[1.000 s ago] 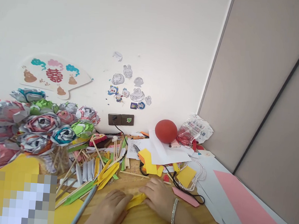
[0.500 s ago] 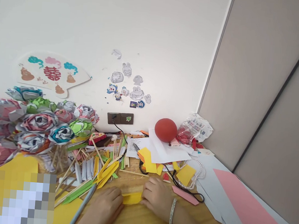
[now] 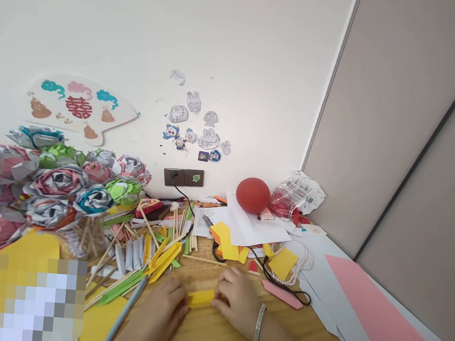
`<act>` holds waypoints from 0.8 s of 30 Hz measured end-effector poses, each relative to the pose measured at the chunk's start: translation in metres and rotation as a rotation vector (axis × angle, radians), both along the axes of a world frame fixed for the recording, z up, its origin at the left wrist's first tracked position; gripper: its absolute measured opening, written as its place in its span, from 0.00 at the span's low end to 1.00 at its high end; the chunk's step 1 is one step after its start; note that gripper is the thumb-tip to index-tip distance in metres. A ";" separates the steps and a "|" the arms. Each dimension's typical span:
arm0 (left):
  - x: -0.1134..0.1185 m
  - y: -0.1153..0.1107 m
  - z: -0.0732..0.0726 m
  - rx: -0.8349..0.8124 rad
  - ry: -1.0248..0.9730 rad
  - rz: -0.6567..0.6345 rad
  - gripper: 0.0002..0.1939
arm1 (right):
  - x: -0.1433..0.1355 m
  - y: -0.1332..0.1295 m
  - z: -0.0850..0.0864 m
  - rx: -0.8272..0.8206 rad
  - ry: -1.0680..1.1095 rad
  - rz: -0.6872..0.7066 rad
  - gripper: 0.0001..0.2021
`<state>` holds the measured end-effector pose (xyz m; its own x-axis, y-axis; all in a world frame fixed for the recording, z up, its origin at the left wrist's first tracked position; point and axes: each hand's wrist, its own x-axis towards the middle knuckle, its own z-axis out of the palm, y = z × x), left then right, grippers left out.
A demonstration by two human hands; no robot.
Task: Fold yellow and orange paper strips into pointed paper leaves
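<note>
A narrow folded strip of yellow paper (image 3: 201, 299) lies low over the wooden table between my two hands. At its left end my left hand (image 3: 167, 305) is closed, fingers curled on the paper. My right hand (image 3: 235, 300) pinches the strip's right end with thumb and fingers; a silvery bracelet (image 3: 259, 324) circles that wrist. Just beyond my left hand are more folded yellow strips (image 3: 165, 260) and a green strip (image 3: 121, 288). The undersides of both hands are hidden.
Paper flowers (image 3: 59, 181) crowd the left. Wooden sticks, scissors and paper pieces cover the table's back. A red balloon (image 3: 253, 195) rests on white paper by the wall. A pearl string (image 3: 302, 266), black cord and pink strip (image 3: 282, 294) lie right; a grey rod (image 3: 125, 312) lies left.
The fingers of my right hand have drawn up into a more pointed pinch on the strip. My left hand has shifted slightly, and the view has tilted a little.
</note>
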<state>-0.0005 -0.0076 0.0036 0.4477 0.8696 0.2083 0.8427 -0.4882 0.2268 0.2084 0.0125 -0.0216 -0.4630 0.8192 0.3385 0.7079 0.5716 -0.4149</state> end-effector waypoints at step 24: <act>0.006 0.006 -0.010 -0.076 -0.013 0.251 0.07 | -0.021 -0.006 -0.006 0.082 -0.027 -0.078 0.03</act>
<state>0.0053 -0.0016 -0.0061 0.2134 0.9666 0.1418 0.9323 -0.2449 0.2662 0.1878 0.0060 -0.0271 -0.4092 0.8231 0.3937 0.7619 0.5456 -0.3490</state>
